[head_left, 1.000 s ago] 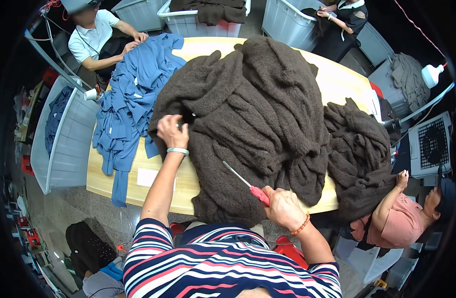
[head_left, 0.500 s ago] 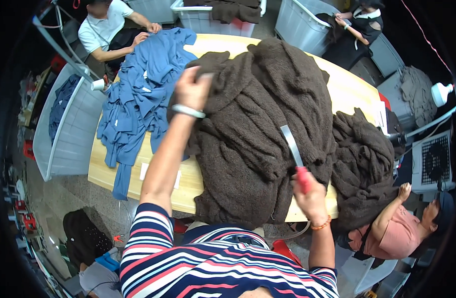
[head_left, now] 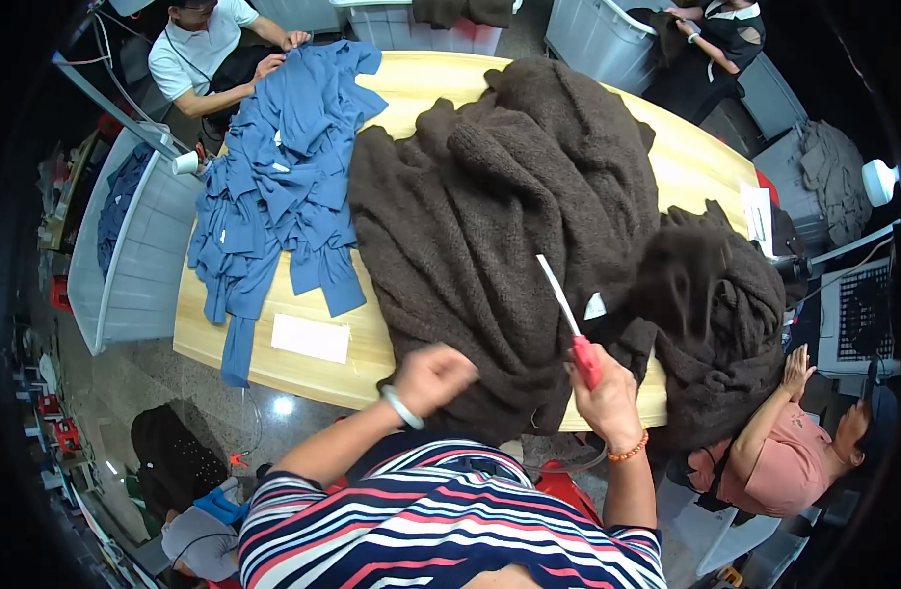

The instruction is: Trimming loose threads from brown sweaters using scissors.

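Note:
A large heap of dark brown fuzzy knit garments (head_left: 470,226) covers the middle of the table before me. My right hand (head_left: 608,398) grips a red-handled tool (head_left: 586,361) with a narrow silver blade pointing away from me; whether it is scissors or a knife cannot be told. Over the heap's near left part, my left hand (head_left: 436,381) is closed with fingers curled, and what it holds, if anything, is hidden. A small white label (head_left: 595,306) shows on the cloth right of the blade. Farther right, a blurred piece of brown cloth (head_left: 681,280) lies over another brown pile (head_left: 725,363).
Blue garments (head_left: 279,177) lie on the table's left, beside a white paper (head_left: 310,338). Grey bins (head_left: 141,255) stand around the wooden table (head_left: 431,79). One person (head_left: 200,59) handles blue cloth; another (head_left: 720,44) stands far right; a third (head_left: 774,452) sits close on the right.
My left hand has come back toward me from the heap's far left. The brown cloth lies differently, uncovering the white paper and a label. A blurred brown piece now shows at right.

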The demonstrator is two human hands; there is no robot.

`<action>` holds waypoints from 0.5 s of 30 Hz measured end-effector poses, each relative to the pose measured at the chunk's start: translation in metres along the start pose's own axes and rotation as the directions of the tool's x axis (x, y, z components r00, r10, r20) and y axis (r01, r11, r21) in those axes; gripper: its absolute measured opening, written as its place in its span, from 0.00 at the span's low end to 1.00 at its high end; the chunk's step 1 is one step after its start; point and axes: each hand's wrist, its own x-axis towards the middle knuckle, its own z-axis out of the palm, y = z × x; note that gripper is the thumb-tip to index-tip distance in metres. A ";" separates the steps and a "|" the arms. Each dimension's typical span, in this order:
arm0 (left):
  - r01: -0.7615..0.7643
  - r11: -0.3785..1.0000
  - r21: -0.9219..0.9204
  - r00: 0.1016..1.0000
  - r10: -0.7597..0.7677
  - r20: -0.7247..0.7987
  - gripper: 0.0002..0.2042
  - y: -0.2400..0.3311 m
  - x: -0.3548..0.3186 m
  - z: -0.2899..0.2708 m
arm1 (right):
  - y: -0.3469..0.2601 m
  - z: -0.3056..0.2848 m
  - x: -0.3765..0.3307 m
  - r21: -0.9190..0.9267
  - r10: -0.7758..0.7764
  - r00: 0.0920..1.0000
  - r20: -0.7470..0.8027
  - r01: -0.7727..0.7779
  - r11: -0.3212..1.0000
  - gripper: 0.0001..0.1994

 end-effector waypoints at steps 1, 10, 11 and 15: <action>-0.073 0.956 -0.285 0.928 -0.039 -0.369 0.04 -0.043 0.004 -0.020 | -0.008 0.007 0.004 0.013 -0.060 0.998 0.027 0.060 0.998 0.10; -0.102 0.994 0.027 0.772 0.097 -0.628 0.13 -0.100 0.096 -0.122 | -0.119 0.059 0.109 -0.025 -0.238 0.963 0.125 0.243 0.970 0.14; -0.213 0.971 -0.104 0.821 0.121 -0.558 0.13 -0.046 0.102 -0.088 | -0.116 0.067 0.127 -0.020 -0.272 0.959 0.074 0.275 0.961 0.15; -0.218 0.970 0.104 0.870 0.241 -0.431 0.13 -0.016 0.059 -0.017 | -0.162 0.137 0.188 -0.310 -0.339 0.939 0.051 0.338 0.889 0.20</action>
